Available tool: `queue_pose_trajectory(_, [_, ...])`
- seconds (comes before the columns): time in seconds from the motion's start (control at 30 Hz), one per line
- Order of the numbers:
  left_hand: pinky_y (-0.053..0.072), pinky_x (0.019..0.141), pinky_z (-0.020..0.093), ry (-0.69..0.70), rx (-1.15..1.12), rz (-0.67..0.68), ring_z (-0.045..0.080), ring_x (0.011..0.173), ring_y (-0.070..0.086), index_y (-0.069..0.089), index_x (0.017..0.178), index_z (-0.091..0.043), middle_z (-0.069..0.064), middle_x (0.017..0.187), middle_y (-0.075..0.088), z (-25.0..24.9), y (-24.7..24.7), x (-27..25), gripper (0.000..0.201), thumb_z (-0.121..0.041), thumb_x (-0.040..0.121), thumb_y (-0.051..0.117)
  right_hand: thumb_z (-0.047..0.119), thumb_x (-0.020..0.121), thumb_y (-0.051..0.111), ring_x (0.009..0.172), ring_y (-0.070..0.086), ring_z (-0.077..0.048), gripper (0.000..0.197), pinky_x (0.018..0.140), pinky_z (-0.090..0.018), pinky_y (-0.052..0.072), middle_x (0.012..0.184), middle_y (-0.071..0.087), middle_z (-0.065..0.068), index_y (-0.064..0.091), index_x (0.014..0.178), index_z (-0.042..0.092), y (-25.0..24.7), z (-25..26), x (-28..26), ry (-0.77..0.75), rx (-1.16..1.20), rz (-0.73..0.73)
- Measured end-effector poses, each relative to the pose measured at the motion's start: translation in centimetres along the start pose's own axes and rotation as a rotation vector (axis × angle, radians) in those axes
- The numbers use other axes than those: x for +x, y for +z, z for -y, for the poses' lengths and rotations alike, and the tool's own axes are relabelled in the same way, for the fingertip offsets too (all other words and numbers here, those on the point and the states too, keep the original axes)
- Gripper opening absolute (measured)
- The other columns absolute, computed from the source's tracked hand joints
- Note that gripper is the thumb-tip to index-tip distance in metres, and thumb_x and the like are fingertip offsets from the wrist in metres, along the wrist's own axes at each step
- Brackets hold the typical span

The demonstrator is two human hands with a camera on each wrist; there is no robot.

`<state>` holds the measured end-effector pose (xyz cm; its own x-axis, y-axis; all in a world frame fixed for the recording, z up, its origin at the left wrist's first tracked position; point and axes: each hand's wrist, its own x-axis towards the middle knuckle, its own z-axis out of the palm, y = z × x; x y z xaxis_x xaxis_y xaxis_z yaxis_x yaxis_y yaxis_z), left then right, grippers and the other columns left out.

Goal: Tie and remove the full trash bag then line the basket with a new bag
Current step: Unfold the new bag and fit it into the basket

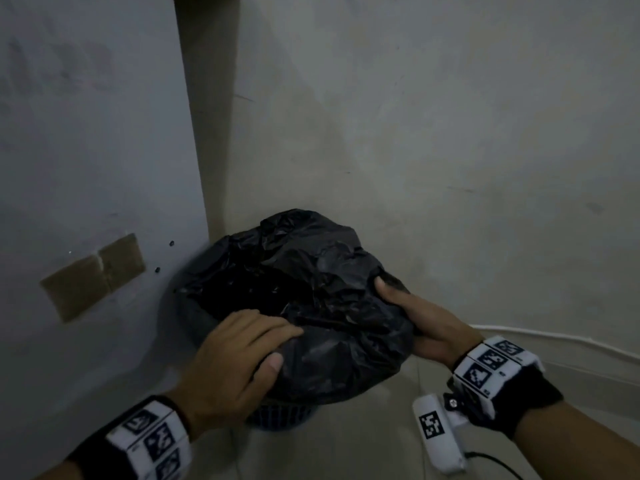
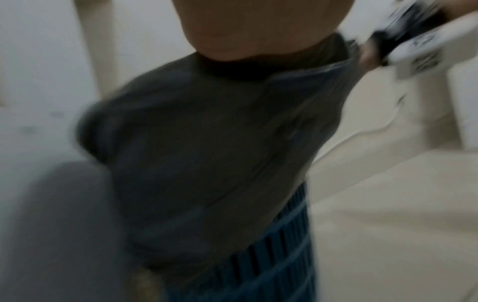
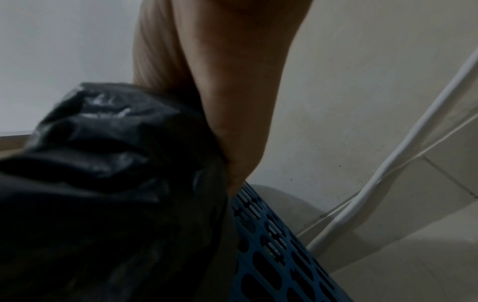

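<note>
Your left hand (image 1: 231, 355) and right hand (image 1: 420, 322) each grip one crumpled, glossy black trash bag (image 1: 311, 299), bulging over the rim of a single blue slotted basket (image 3: 274, 255) on the floor in the far corner, beside a grey panel (image 1: 86, 150) at left.

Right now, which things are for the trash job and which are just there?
For the job: black trash bag, blue basket, left hand, right hand.

Just there: brown tape patches, white cable along the floor.
</note>
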<state>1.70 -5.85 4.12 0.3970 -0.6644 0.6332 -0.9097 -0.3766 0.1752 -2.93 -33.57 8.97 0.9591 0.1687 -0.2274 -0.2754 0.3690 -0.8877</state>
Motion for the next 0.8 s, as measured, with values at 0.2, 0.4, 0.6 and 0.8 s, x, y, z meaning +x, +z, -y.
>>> queue_pose_trajectory(0.2, [0.04,0.062,0.021,-0.15,0.159,0.049,0.009,0.075,0.054,0.054,0.087,-0.029,-0.013,0.091,0.059,-2.5,2.4,1.9,0.037,-0.061,0.093,0.036,0.053,0.091,0.042,0.129,0.052,-0.033,0.06,0.109,-0.048,0.039,0.139,0.055,-0.016,0.061,0.13,0.012,0.4,0.4,0.0,-0.042,0.15,0.013])
queue_pose_trajectory(0.4, [0.02,0.049,0.016,-0.11,0.292,0.06,0.004,0.052,0.045,0.047,0.077,-0.028,-0.014,0.06,0.05,-1.6,2.3,2.0,0.035,-0.062,0.083,0.044,0.062,0.09,0.04,0.139,0.039,-0.037,0.075,0.118,-0.052,0.025,0.149,0.043,-0.017,0.037,0.148,0.014,1.0,0.1,-0.2,0.007,0.125,0.137])
queue_pose_trajectory(0.6, [0.017,0.048,0.012,-0.128,0.32,0.084,0.003,0.047,0.047,0.052,0.08,-0.03,-0.017,0.057,0.052,-0.5,0.9,1.4,0.044,-0.071,0.083,0.038,0.064,0.082,0.049,0.131,0.051,-0.033,0.077,0.11,-0.049,0.039,0.142,0.054,-0.013,0.048,0.142,0.015,1.0,1.1,0.0,-0.06,0.123,0.028])
queue_pose_trajectory(0.8, [0.028,0.059,0.026,-0.028,0.207,0.047,0.013,0.053,0.044,0.052,0.067,-0.023,-0.009,0.059,0.048,3.5,-0.3,-0.9,0.053,-0.056,0.098,0.025,0.079,0.08,0.04,0.128,0.052,-0.033,0.079,0.111,-0.055,0.034,0.138,0.058,-0.005,0.057,0.135,0.023,-2.2,-2.5,0.4,0.105,0.063,-0.165])
